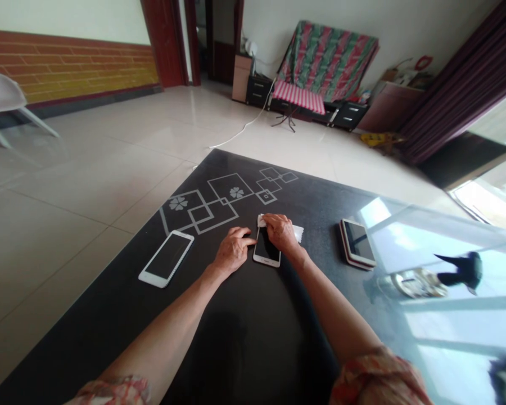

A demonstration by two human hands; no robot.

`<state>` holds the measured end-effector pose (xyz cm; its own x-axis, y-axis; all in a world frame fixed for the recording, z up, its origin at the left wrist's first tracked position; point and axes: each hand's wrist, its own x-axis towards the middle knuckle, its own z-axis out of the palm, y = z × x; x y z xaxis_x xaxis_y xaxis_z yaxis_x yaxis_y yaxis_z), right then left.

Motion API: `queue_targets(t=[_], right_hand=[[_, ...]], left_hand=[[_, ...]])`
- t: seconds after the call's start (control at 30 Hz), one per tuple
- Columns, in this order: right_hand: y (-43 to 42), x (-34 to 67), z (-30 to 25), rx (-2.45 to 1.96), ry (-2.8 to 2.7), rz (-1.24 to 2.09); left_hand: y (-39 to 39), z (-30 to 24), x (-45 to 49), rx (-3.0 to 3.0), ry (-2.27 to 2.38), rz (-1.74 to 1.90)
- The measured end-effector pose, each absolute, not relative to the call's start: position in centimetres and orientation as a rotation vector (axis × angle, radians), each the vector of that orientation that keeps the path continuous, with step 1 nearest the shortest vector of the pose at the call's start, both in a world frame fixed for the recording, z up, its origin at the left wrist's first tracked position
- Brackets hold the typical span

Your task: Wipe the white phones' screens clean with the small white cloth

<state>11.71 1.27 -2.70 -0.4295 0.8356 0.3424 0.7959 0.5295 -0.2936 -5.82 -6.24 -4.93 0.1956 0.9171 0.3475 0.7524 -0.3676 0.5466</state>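
In the head view, a white smartphone (266,253) with a dark screen lies flat on the black table between my hands. My right hand (280,230) presses a white wipe (298,233) onto the upper part of its screen, fingers bent over the wipe. Part of the wipe, with a zigzag edge, sticks out to the right of the hand. My left hand (233,250) rests at the phone's left edge, a fingertip touching it and the fingers apart. Another white smartphone (167,259) lies face up to the left of my left hand.
A stack of phones (357,243) lies right of my hands. Beyond it are a clear glass-like dish (419,282) and a dark, blurred object (461,271). The glossy table (236,337) has a corner at the far side. A white chair (2,95) stands left on the tiled floor.
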Motion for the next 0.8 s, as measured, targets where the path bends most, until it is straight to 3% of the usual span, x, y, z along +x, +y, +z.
queue_targets(t=[0.5, 0.8], right_hand=[[-3.7, 12.5, -2.3, -1.303, -2.395, 0.095], [0.9, 10.9, -2.8, -1.420, -2.297, 0.081]], left_hand=[[-6.1, -5.1, -6.0, 2.208, 1.572, 0.952], [-6.0, -5.4, -6.0, 2.199, 1.587, 0.960]])
